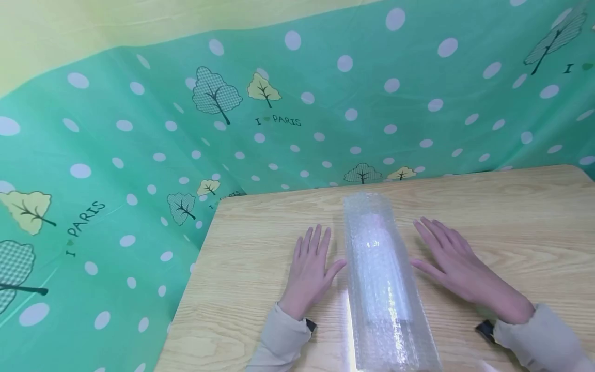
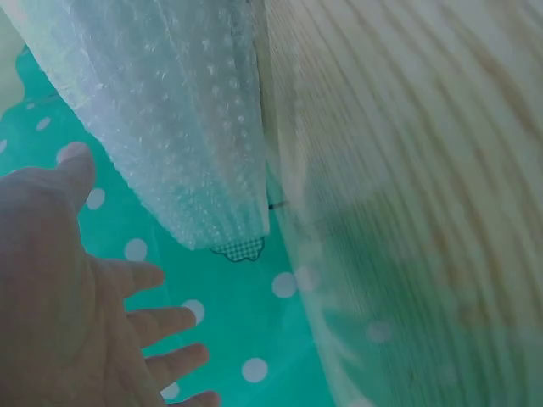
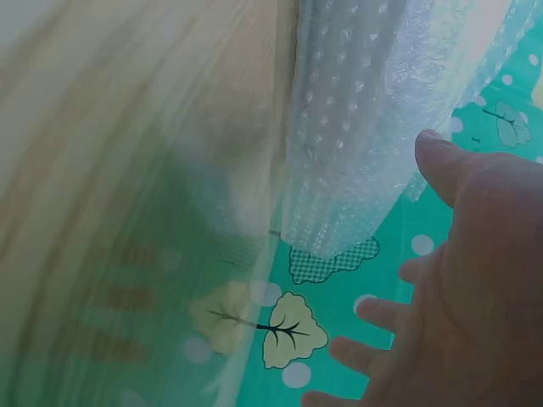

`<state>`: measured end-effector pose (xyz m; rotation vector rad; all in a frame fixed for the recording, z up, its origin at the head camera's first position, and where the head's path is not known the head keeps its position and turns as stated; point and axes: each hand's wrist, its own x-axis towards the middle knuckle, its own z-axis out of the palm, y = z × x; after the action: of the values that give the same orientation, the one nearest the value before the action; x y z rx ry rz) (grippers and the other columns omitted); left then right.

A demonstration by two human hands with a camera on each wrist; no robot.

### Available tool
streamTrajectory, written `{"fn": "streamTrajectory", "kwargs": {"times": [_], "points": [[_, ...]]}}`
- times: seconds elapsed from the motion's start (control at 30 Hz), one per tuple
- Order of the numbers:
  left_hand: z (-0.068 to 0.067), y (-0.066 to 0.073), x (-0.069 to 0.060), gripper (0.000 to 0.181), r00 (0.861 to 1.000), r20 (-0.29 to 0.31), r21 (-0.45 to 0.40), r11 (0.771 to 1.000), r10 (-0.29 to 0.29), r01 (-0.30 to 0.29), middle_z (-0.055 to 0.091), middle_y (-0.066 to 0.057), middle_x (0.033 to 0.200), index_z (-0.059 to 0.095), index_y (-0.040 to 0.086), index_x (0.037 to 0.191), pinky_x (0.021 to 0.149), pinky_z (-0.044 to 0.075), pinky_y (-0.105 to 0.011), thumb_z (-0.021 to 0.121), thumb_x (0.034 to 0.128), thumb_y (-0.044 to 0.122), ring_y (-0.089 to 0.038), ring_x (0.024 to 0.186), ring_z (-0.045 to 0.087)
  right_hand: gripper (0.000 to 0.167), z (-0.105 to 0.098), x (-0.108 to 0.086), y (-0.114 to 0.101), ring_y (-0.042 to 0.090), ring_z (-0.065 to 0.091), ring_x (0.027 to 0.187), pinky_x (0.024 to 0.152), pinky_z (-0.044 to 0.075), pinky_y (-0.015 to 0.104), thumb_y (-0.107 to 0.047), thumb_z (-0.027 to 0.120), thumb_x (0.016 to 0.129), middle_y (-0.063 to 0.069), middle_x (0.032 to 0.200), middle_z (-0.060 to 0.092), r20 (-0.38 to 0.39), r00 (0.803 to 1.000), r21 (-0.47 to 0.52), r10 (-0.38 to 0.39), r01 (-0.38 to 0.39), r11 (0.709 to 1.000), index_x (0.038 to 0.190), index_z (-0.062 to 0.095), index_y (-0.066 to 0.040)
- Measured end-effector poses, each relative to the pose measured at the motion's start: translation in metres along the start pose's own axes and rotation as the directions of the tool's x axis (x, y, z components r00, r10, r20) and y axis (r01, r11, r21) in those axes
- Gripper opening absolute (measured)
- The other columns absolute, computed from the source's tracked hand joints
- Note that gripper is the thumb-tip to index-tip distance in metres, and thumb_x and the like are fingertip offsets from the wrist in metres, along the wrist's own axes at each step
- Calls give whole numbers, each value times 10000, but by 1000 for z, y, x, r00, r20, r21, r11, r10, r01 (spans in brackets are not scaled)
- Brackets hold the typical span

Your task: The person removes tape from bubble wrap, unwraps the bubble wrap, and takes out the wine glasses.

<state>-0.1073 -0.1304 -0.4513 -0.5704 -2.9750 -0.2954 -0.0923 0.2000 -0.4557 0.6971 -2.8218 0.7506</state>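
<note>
Your bare left hand (image 1: pixel 304 274) shows its back to the head camera, fingers straight and slightly spread, thumb angled out to the right. Your bare right hand (image 1: pixel 457 268) stretches its fingers forward and leftward, thumb apart. Light grey fabric sleeves (image 1: pixel 281 336) cover both forearms.

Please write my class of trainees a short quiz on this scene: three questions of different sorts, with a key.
1. Multiple choice: What lies on the wooden table between the left hand and the right hand?
a) a glass bowl
b) a bubble-wrapped package
c) a pair of scissors

2. True or false: Both hands are gripping the package.

3. Fill in the blank: The city named on the green cloth behind the table is ____.

Key: 1. b; 2. false, one hand is on each side of it and neither grips it; 3. Paris.
</note>
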Motion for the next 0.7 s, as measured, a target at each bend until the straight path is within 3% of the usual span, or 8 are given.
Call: {"fn": "streamTrajectory", "kwargs": {"times": [0.27, 0.53, 0.7], "points": [[-4, 4, 0, 775, 1000, 6, -38, 999, 13, -12, 188, -136, 1647, 184, 132, 1595, 1244, 158, -509, 326, 1008, 619, -330, 1512, 190, 820, -1, 7, -5, 452, 212, 1456, 1253, 55, 514, -338, 613, 977, 218, 1621, 185, -27, 998, 7, -48, 48, 999, 1603, 127, -132], [-4, 8, 0, 781, 1000, 8, -64, 998, 26, -26, 233, -140, 1633, 206, 119, 1588, 1230, 220, -509, 312, 1006, 630, -318, 1494, 251, 793, -1, 15, -10, 444, 270, 1431, 1236, 146, 529, -331, 634, 963, 190, 1617, 226, -42, 997, 12, -70, 70, 997, 1588, 200, -108], [-5, 11, -1, 781, 999, 13, -77, 996, 34, -33, 264, -148, 1620, 233, 107, 1579, 1227, 225, -515, 286, 1007, 636, -317, 1479, 288, 754, 0, 21, -15, 427, 277, 1428, 1166, 239, 609, -311, 622, 974, 184, 1598, 267, -45, 996, 27, -77, 78, 997, 1582, 224, -111]]}}
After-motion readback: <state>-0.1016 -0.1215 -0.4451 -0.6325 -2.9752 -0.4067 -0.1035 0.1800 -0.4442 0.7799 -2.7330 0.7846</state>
